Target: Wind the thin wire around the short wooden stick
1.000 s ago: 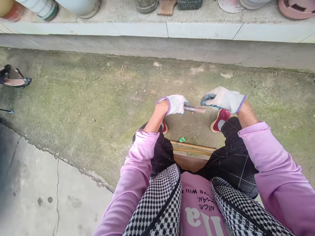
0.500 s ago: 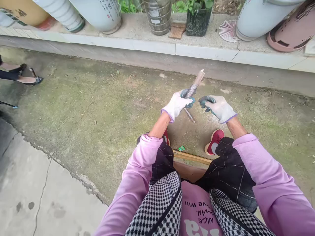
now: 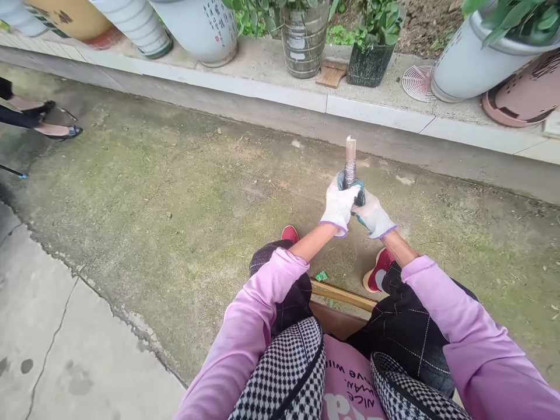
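Note:
My left hand point(image 3: 340, 201), in a white glove with a dark blue-green palm, is closed round a wooden stick point(image 3: 350, 149) with thin metal wire point(image 3: 350, 174) wound round its middle. The stick points up, away from me, and its pale top end looks rough. My right hand point(image 3: 373, 213), gloved the same way, is closed against the lower part of the stick, just right of and below my left hand. Its fingertips are partly hidden, as is the stick's lower end.
Potted plants, including a white pot point(image 3: 196, 29) and a dark square pot point(image 3: 371, 63), line a low ledge point(image 3: 280, 87) ahead. A wooden bar point(image 3: 343, 296) and a green wrapper point(image 3: 321, 276) lie between my feet. Another person's shoes point(image 3: 61, 132) show at far left.
My right hand has come in from the right to meet my left hand. The stick has turned from slanting right to nearly upright, and the thin rod below it is now hidden.

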A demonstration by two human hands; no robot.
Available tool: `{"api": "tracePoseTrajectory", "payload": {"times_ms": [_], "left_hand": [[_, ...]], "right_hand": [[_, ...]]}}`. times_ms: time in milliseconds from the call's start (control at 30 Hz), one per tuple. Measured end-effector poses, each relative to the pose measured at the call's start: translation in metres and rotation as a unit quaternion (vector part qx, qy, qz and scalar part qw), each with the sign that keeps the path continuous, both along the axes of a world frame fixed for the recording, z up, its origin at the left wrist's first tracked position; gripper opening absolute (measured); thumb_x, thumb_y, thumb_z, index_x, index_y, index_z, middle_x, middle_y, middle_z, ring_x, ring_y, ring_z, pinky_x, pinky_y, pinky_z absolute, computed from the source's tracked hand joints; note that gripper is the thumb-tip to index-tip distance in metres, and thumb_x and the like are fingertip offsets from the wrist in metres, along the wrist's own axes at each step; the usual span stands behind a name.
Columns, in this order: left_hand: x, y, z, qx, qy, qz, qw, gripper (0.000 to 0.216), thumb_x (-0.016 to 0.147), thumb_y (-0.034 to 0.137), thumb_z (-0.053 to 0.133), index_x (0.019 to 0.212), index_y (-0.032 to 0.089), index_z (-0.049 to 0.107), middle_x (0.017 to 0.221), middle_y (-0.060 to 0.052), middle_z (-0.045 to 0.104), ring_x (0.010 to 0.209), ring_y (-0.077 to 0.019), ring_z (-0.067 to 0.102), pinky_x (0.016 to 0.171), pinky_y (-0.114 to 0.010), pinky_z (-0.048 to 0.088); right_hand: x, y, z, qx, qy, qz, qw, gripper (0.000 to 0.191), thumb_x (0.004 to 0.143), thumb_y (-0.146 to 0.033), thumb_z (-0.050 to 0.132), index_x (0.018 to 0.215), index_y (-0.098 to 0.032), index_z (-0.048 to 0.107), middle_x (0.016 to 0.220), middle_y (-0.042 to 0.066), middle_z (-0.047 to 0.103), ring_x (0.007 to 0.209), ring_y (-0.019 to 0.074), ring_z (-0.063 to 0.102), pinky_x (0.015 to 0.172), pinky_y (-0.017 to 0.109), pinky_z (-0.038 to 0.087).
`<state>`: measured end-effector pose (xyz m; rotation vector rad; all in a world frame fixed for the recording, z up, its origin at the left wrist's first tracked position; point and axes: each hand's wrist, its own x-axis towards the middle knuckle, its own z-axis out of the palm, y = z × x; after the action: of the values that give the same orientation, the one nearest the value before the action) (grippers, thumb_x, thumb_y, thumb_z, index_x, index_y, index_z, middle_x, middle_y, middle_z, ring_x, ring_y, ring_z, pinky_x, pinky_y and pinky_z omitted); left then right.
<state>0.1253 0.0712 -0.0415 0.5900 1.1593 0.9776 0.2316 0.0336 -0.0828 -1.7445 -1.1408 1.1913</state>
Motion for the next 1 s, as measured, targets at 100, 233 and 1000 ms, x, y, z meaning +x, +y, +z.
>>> {"api": "tracePoseTrajectory", "payload": {"times_ms": [100, 233, 1000], "left_hand": [[0.003, -0.002, 0.011, -0.023, -0.057, 0.025, 0.998, 0.025, 0.093, 0.004, 0.090, 0.111, 0.020, 0.084, 0.106, -0.001, 0.085, 0.111, -0.0187, 0.080, 0.115, -0.031, 0.065], [-0.010, 0.005, 0.025, -0.027, -0.078, 0.002, 0.997, 0.028, 0.091, 0.005, 0.093, 0.115, 0.018, 0.090, 0.118, -0.007, 0.092, 0.123, -0.0233, 0.084, 0.125, -0.037, 0.064], [-0.093, 0.066, 0.027, 0.164, 0.089, -0.489, 0.852, 0.012, 0.078, 0.017, 0.096, 0.086, 0.014, 0.087, 0.086, -0.007, 0.086, 0.083, -0.0196, 0.076, 0.084, -0.031, 0.065]], "right_hand": [[0.008, -0.007, 0.000, 0.028, 0.020, -0.041, 0.999, 0.054, 0.074, -0.063, 0.091, 0.110, -0.031, 0.066, 0.102, 0.010, 0.084, 0.107, 0.0364, 0.081, 0.098, 0.054, 0.075], [0.027, -0.012, 0.021, 0.009, 0.102, -0.073, 0.992, 0.061, 0.075, -0.069, 0.097, 0.110, -0.030, 0.066, 0.074, -0.005, 0.063, 0.058, 0.0173, 0.055, 0.048, 0.031, 0.053], [0.092, -0.053, 0.098, -0.145, 0.202, 0.328, 0.912, 0.060, 0.086, -0.073, 0.105, 0.102, -0.019, 0.083, 0.061, -0.007, 0.053, 0.047, 0.0114, 0.039, 0.044, 0.028, 0.032]]}}
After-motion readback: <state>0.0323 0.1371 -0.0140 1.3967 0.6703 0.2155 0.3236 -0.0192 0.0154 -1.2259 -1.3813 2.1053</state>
